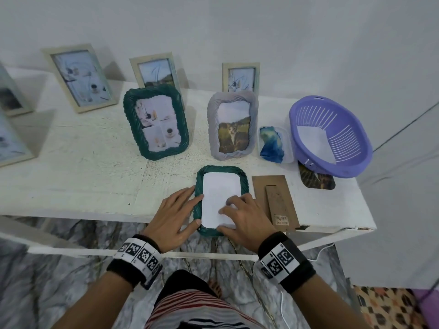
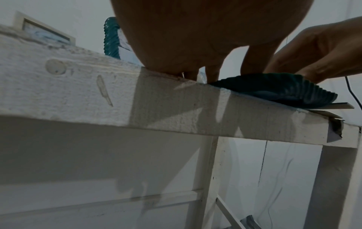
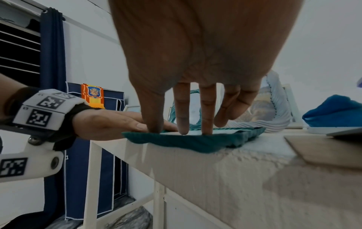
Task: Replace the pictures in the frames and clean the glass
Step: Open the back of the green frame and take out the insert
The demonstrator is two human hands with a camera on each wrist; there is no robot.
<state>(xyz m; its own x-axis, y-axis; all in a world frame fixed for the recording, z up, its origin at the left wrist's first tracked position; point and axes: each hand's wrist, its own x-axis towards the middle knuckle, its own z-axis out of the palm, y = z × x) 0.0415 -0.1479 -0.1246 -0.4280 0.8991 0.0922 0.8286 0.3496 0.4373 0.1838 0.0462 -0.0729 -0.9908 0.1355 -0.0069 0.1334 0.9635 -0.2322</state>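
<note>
A dark green wavy-rimmed frame point(image 1: 223, 169) lies face down at the table's front edge, its near end just over the edge. A white sheet point(image 1: 221, 188) fills its back opening. My left hand point(image 1: 175, 214) lies flat on the table, its straight fingers touching the frame's left rim. The fingertips of my right hand point(image 1: 244, 217) press down on the sheet's near right part. In the right wrist view, the right hand's fingers point(image 3: 184, 108) stand on the sheet point(image 3: 221, 132) inside the frame point(image 3: 195, 142). The brown backing board point(image 1: 273, 198) lies just right of the frame.
A green frame point(image 1: 155, 122) and a grey frame point(image 1: 232, 125) stand behind, with wooden frames by the wall. A blue cloth point(image 1: 272, 143) sits in a clear tub. A purple basket point(image 1: 363, 157) holds paper at the right, over a loose picture point(image 1: 316, 180).
</note>
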